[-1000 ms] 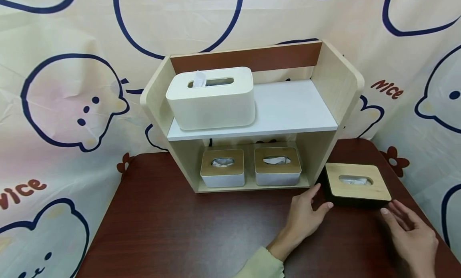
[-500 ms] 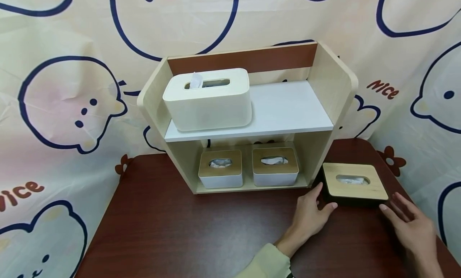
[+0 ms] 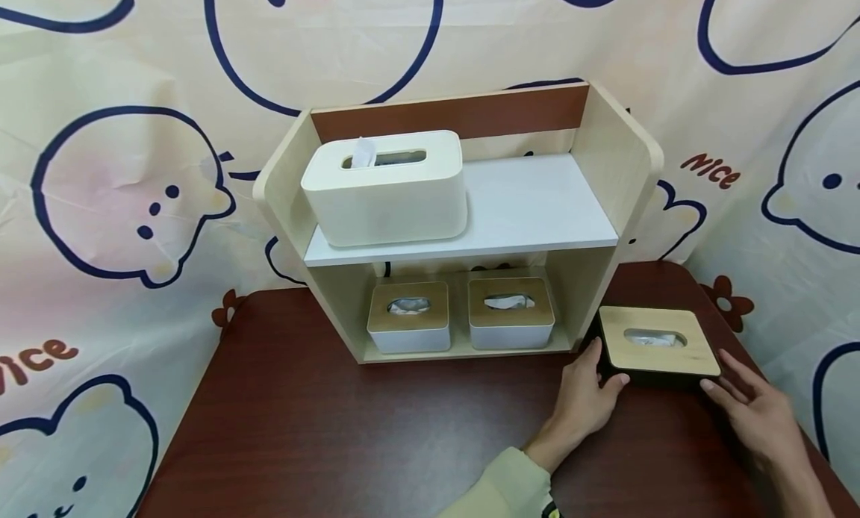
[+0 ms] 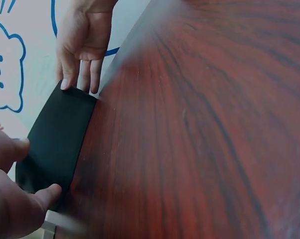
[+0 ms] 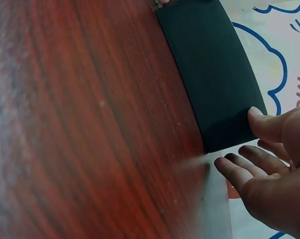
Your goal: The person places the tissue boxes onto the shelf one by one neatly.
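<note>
A tissue box (image 3: 660, 340) with a pale wooden lid and black sides sits on the table at the right of the shelf. My left hand (image 3: 583, 398) is at its left front corner, thumb against the black front and fingers along the left side. At the right front corner is my right hand (image 3: 755, 410), its thumb touching the box edge. In the right wrist view, the right hand's fingers (image 5: 252, 164) are extended beside the end of the box. The left wrist view shows the left thumb (image 4: 51, 193) touching the black side. A tissue shows in the lid's slot.
A two-tier wooden shelf (image 3: 537, 204) stands at the back. On its upper board is a large white tissue box (image 3: 386, 204); below are two smaller white ones with brown lids, the left box (image 3: 408, 331) and the right box (image 3: 510, 328). A patterned cloth (image 3: 134, 324) hangs behind.
Both hands have closed in slightly on the black-sided tissue box, the right hand moving left and the left hand nearer the corner. The view has shifted a little; the boxes look unmoved.
</note>
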Available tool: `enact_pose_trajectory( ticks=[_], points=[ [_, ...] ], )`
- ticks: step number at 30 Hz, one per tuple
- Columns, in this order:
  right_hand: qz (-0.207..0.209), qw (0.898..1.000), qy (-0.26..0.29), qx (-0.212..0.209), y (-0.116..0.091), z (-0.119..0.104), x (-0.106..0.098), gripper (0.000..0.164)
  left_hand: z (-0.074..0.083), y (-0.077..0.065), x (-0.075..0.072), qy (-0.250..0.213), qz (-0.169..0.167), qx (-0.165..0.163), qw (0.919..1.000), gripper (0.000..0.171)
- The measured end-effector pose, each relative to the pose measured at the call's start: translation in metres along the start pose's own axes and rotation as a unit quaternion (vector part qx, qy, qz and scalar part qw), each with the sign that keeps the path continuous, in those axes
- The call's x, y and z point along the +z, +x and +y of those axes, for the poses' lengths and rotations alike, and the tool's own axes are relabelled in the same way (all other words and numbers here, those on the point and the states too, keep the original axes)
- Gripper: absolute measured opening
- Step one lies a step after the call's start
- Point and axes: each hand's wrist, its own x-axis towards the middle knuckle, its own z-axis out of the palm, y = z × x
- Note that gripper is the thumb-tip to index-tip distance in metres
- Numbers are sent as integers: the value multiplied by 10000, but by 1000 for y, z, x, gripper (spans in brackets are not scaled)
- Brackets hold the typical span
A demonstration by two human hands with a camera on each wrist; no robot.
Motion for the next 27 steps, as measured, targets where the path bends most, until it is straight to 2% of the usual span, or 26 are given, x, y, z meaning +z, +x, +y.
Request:
enact_pose_trajectory(
  ticks=[6,16,23,27],
  points=[
    [40,9999,17,-104,0,-3,5,70,-2,2,5,-325,137,131,9993,65],
    [135,9998,122,-33,-4,-3,9,68,-5,0,5,-435,304,325,9981,60],
    [148,9992,164,324,-6,-3,10,69,-6,0,4,-443,327,201,9983,60],
    [302,9975,145,626,-6,-1,11,70,-5,0,5,-411,325,133,9985,60]
  ],
)
